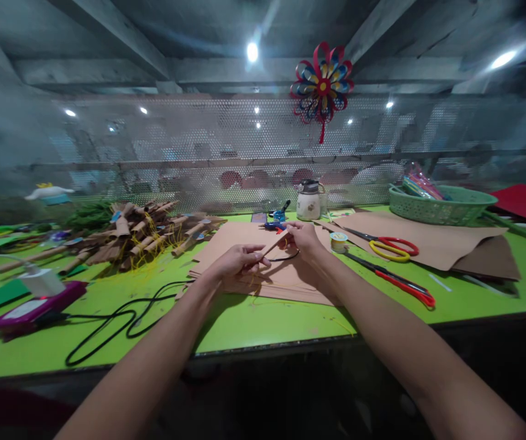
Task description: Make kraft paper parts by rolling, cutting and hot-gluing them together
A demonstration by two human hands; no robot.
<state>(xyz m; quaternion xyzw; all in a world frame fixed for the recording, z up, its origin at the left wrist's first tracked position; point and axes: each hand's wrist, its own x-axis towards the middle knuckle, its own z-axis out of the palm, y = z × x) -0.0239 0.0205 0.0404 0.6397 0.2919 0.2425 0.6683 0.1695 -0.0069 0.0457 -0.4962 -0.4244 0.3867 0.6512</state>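
My left hand (241,261) pinches the lower left end of a narrow brown paper strip (274,245), which may be folded or rolled. At its upper right end, my right hand (305,237) is closed on the same strip, so it slants between them. Yellow thread hangs near the strip and trails onto a stack of brown paper sheets (294,292) below. Just beyond my hands lies a blue glue gun (272,226), partly hidden by my right hand. A spool of thread (338,242) stands to the right of my right hand.
Red-and-yellow scissors (393,247) and red-handled scissors (404,287) lie at right, near a green basket (443,206). Paper rolls with yellow thread (141,238) are piled at left. A black cable (127,318) runs from a purple power strip (40,308). A jug (308,201) stands behind.
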